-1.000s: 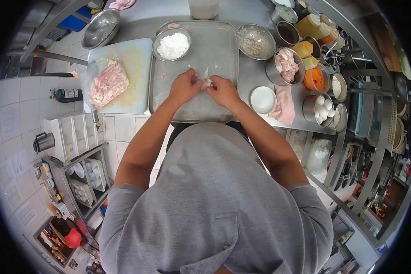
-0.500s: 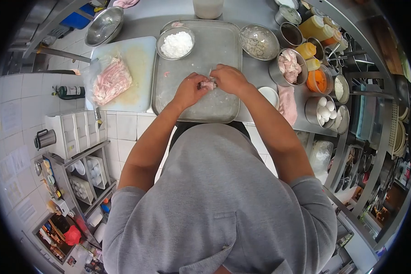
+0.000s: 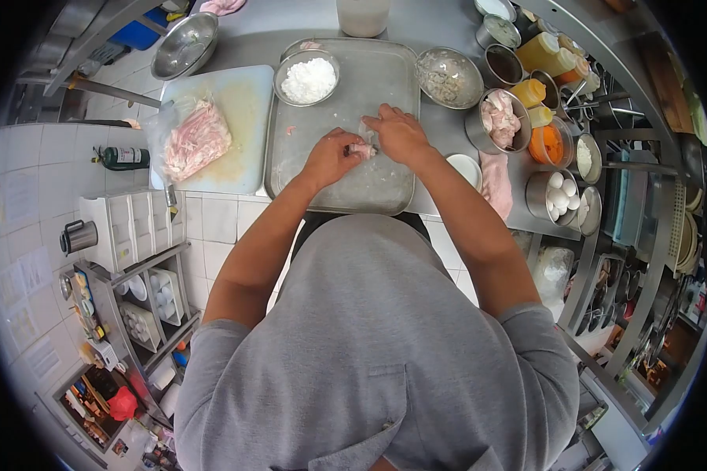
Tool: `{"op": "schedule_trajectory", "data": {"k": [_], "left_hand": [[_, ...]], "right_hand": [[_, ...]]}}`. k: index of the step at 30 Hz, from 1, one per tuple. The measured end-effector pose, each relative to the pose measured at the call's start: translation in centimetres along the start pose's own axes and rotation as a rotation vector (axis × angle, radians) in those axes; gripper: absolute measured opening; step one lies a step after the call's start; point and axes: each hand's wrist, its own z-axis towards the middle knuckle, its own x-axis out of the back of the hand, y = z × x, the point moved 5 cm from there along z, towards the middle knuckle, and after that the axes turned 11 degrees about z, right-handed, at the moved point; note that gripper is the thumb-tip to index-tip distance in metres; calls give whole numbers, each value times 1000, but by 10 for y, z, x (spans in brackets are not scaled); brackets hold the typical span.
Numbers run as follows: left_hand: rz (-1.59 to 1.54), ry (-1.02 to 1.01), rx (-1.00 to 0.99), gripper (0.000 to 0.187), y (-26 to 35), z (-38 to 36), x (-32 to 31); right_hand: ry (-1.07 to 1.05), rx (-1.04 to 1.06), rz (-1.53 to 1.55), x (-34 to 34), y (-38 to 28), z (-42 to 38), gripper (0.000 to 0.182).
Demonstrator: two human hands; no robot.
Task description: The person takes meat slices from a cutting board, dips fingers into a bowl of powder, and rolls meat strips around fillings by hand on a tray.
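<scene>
My left hand (image 3: pixel 330 159) is closed on a small piece of raw meat (image 3: pixel 360 149), pale pink with a darker end, over the metal tray (image 3: pixel 334 187). Close to its right, my right hand (image 3: pixel 397 133) is open, its fingers stretched toward the upper left. A small pale smear or scrap lies by those fingertips; I cannot make out which. At the tray's upper left stands a metal bowl of white powder (image 3: pixel 308 81). A tiny pink scrap (image 3: pixel 291 129) lies on the tray.
Left of the tray, a cutting board (image 3: pixel 247 157) bears a plastic bag of sliced raw meat (image 3: pixel 196 141). To the right are a bowl with wet residue (image 3: pixel 449 77), a pot of raw meat pieces (image 3: pixel 500 119), a pot of eggs (image 3: pixel 558 195), a pink cloth (image 3: pixel 495 184) and squeeze bottles (image 3: pixel 526 90).
My right hand has drawn slightly up and away from the meat, its fingers spreading out. The left hand keeps the meat in nearly the same place. The whole view has shifted slightly.
</scene>
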Motion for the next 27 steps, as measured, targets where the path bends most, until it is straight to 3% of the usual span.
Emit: {"op": "schedule_trajectory", "data": {"k": [7, 12, 13, 15, 18, 25, 27], "left_hand": [[-21, 44, -41, 34, 1, -1, 3], [-34, 10, 10, 33, -3, 0, -2], [-32, 9, 6, 33, -5, 0, -3], [-41, 56, -64, 33, -2, 0, 0], [-17, 3, 12, 34, -4, 1, -2], [-45, 26, 52, 36, -9, 5, -3], [-27, 19, 71, 35, -15, 7, -4]], "right_hand": [[-154, -3, 111, -3, 5, -10, 39], [78, -3, 188, 3, 0, 1, 33], [82, -4, 187, 5, -1, 1, 33], [-143, 33, 147, -3, -2, 0, 39], [-1, 27, 189, -1, -2, -5, 42], [-105, -18, 493, -1, -14, -39, 45], [26, 12, 499, -5, -19, -44, 46]]}}
